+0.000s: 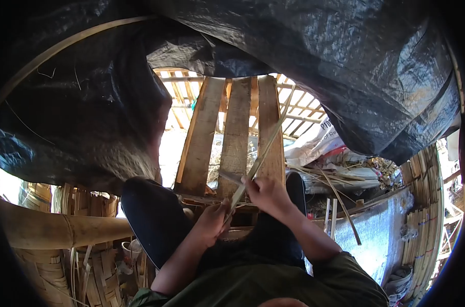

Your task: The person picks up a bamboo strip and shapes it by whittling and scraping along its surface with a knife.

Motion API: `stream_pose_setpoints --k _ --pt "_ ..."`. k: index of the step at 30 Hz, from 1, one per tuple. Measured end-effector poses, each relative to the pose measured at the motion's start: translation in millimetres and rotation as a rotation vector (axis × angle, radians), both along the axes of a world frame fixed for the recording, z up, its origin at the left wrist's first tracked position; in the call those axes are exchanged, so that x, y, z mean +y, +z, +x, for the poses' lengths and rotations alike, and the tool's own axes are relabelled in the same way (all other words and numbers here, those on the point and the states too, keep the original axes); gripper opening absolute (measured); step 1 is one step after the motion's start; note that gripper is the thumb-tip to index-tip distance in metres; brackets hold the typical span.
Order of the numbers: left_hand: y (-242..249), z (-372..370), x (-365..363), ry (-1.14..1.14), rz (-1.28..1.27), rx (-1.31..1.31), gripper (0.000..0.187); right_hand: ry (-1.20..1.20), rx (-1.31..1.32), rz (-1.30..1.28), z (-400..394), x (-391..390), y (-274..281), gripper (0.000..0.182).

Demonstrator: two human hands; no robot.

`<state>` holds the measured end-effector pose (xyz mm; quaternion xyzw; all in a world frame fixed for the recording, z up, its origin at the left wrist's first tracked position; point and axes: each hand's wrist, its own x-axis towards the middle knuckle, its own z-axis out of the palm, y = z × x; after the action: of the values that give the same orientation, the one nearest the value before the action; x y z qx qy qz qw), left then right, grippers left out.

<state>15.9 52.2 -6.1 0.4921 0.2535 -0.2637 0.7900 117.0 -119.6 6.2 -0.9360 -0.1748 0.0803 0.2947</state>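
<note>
A long, thin bamboo strip [258, 161] runs slantwise from between my knees up toward the far planks. My left hand [212, 222] is closed around its lower end. Higher up, my right hand [266, 192] grips a knife [230, 177], whose blade points left and lies across or against the strip. The knife's handle is hidden inside the right fist. Both hands are close together above my lap, just in front of the near end of the wooden planks [235, 133].
Black plastic sheeting [345, 61] hangs overhead and at both sides. A thick bamboo pole [84, 230] crosses at left. Loose bamboo strips [340, 179] lie at right beside a white printed sack [314, 143]. Woven bamboo walls [419, 204] stand around me.
</note>
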Motion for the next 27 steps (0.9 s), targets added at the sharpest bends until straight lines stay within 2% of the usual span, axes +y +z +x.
stream_pose_setpoints --k 2,5,6,7,9,12,13,14,16,17,20,21,22,24,25,26,27 --pt "7 -4 1 -0.005 -0.034 0.006 0.043 -0.005 0.065 -0.083 -3 4 14 0.053" --pt "6 -6 2 0.003 -0.083 -0.006 0.042 -0.314 0.118 -0.079 24 -2 22 0.054" --pt "8 -7 3 -0.004 -0.177 0.039 0.041 -0.308 0.110 -0.080 20 0 20 0.054" --pt "10 -7 5 -0.010 -0.271 0.080 0.040 -0.196 0.072 -0.048 11 3 17 0.054" --pt "15 -8 9 -0.011 -0.228 0.056 0.040 -0.012 -0.017 0.060 -14 6 0 0.054" --pt "7 -12 9 -0.020 -0.219 0.016 0.039 -0.148 0.014 -0.013 6 -1 4 0.050" --pt "4 -12 9 -0.016 -0.242 -0.012 0.038 -0.328 0.111 -0.057 16 1 24 0.045" --pt "3 -13 9 -0.013 -0.251 -0.021 0.038 -0.324 0.102 -0.064 14 -1 18 0.045" --pt "6 -13 13 -0.014 -0.285 0.014 0.037 -0.035 -0.104 0.033 0 -1 -6 0.043" --pt "9 -13 14 -0.008 -0.288 0.013 0.037 -0.007 -0.027 0.062 -17 4 -11 0.043" --pt "12 -14 16 -0.026 -0.250 0.029 0.038 -0.063 0.132 -0.034 -9 5 10 0.047" --pt "8 -14 14 -0.029 -0.233 0.003 0.038 -0.231 0.195 -0.003 1 5 18 0.047" --pt "6 -14 12 -0.033 -0.217 -0.021 0.039 -0.229 0.192 -0.002 3 5 12 0.047" --pt "6 -21 18 -0.045 -0.273 0.004 0.039 -0.212 -0.129 0.052 0 1 -9 0.048" --pt "8 -18 21 -0.047 -0.320 0.012 0.039 -0.146 -0.184 0.060 -5 1 -11 0.047" --pt "9 -15 23 -0.052 -0.314 0.014 0.039 -0.151 -0.183 0.065 1 1 -9 0.047" --pt "8 -15 22 -0.051 -0.279 0.001 0.039 -0.184 -0.033 0.067 8 -4 -5 0.049"
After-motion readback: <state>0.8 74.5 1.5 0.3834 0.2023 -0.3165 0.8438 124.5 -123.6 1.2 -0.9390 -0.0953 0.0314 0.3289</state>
